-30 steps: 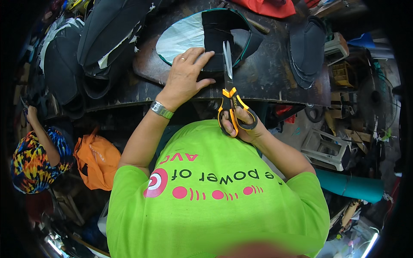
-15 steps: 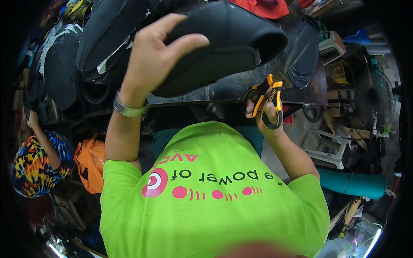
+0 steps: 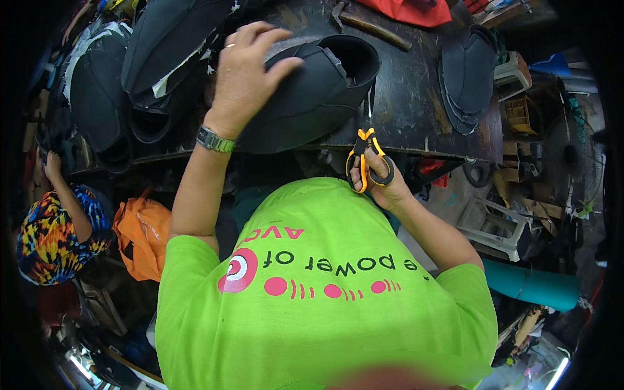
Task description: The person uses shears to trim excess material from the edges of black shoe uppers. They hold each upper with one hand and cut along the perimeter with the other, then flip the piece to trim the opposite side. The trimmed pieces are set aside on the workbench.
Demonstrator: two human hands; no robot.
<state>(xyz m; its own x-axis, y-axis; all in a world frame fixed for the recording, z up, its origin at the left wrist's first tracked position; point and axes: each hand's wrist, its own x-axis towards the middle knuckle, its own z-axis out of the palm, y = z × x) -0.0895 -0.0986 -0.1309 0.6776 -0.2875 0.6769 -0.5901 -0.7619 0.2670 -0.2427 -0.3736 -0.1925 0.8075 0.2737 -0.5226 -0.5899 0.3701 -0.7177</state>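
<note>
A black shoe upper [image 3: 299, 84] lies on the dark table in front of me, its ankle opening toward the right. My left hand [image 3: 250, 75] is over its toe end, fingers spread and thumb stretched out; any contact with the shoe is hidden. In my right hand [image 3: 383, 185] is a pair of scissors [image 3: 361, 162] with black and orange handles. Fingers are through the loops, and the narrow blades point away from me, close to the near right side of the shoe.
More black shoe uppers [image 3: 97, 97] lie at the left of the table [image 3: 406, 110]. Flat black pieces [image 3: 467, 78] are stacked at right, a hammer [image 3: 374, 29] and red cloth [image 3: 416, 8] farther back. An orange bag [image 3: 140, 237] and a co-worker's patterned shirt [image 3: 62, 234] are at left.
The shoe, tilted up before, now rests lower with its opening turned up and farther left. My right hand has brought the scissors left and slightly nearer me. My left hand has shifted slightly right.
</note>
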